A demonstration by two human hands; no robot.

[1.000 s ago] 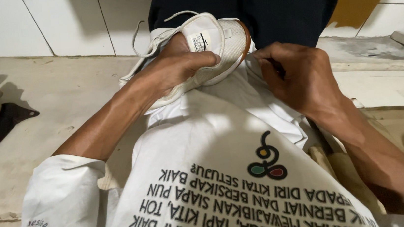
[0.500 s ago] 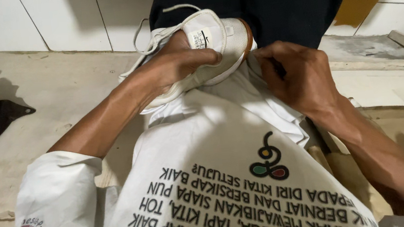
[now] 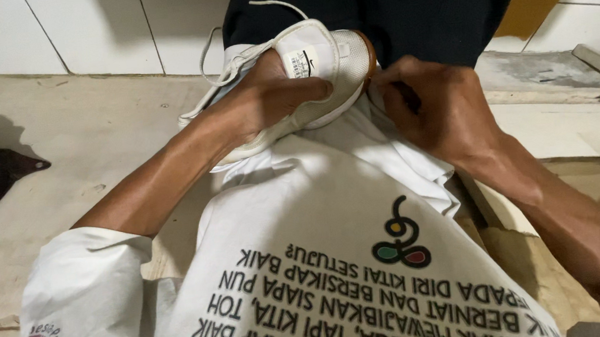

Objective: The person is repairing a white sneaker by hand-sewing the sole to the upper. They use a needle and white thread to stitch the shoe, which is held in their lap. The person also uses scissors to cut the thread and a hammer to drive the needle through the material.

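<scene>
Two hands grip a white shoe (image 3: 305, 73), toe hidden.

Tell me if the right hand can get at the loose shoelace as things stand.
Probably yes. The right hand sits at the heel of the white shoe; the loose lace arches just above, nothing between. The left hand grips the shoe.

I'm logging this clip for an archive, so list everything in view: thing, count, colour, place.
sneaker: one, white, held against the lap, top centre
laces: white, loose, trailing left of the sneaker
T-shirt: one, white with black print and a coloured emblem, foreground
dark garment: one, navy, top centre
tiled wall: white, top
concrete floor: grey, left
left hand: grips the sneaker
right hand: closed at the sneaker's heel
</scene>
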